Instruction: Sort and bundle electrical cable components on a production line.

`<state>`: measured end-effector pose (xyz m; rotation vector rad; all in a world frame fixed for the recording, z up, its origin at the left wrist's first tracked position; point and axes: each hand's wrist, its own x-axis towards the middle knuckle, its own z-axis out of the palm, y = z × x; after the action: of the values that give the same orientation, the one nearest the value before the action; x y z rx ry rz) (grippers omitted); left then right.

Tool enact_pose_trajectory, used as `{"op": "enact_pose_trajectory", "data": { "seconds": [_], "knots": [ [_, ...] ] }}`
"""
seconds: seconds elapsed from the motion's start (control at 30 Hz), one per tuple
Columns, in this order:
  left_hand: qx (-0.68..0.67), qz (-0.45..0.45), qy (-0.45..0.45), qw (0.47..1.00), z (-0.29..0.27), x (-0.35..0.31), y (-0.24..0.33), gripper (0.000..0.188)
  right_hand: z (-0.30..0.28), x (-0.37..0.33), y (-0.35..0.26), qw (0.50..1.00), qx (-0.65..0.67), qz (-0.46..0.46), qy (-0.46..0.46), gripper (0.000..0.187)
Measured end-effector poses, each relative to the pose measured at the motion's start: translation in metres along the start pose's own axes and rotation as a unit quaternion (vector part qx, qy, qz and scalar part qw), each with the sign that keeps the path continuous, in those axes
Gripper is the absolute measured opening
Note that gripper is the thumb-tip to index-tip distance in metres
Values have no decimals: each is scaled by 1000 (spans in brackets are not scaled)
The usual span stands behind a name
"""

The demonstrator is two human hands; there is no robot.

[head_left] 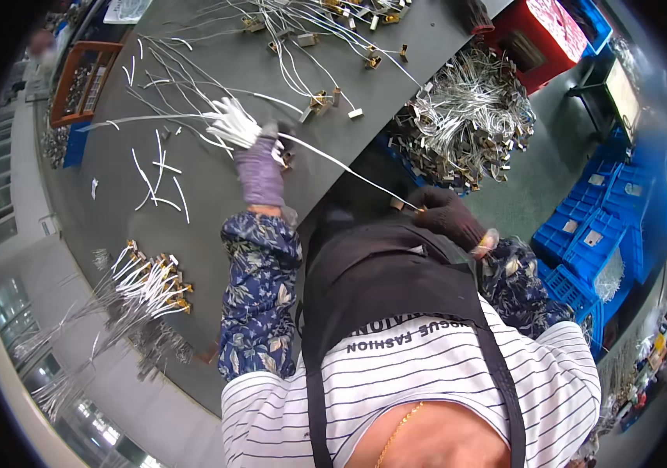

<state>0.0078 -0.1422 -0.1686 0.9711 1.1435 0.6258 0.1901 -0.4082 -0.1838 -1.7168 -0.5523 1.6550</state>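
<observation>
My left hand (262, 165), in a purple glove, is closed round a fanned bundle of white sleeves (232, 125) above the grey table. A single white wire (341, 165) runs from beside that hand, slanting down to my right hand (449, 218). The right hand wears a dark brown glove and grips the wire's end in front of the black apron; a small pale connector (397, 203) shows beside its fingers. Short loose white sleeves (158, 175) lie on the table left of my left hand. Thin wires with brass-coloured and white connectors (318, 101) spread beyond it.
The table (209, 234) ends along a slanted edge beside me. A sleeved wire bundle (150, 281) lies at its left side. A large wire heap (466, 117) stands to the right, near a red box (540, 47). Blue crates (591, 210) are farther right, an orange-brown basket (84, 82) far left.
</observation>
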Motion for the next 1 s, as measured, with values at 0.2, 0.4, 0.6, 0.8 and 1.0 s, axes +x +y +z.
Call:
{"op": "enact_pose_trajectory", "data": {
  "seconds": [0.2,0.4,0.6,0.8,1.0],
  "knots": [
    [108,37,-24,993,12,-7,-14,20,47,65,-98,977,-74,-198,-10,69],
    [271,-60,64,959,-59,31,25,25,24,121,-110,838,-459,-212,207,61],
    [-233,-68,-119,963,3,29,-11,20,-11,133,-136,905,357,-225,59,10],
    [-332,-115,-133,927,70,55,-19,22,21,17,-60,973,112,-165,118,8],
    [-257,-82,-135,953,86,94,-19,22,-8,-105,158,957,65,177,222,16]
  ]
}}
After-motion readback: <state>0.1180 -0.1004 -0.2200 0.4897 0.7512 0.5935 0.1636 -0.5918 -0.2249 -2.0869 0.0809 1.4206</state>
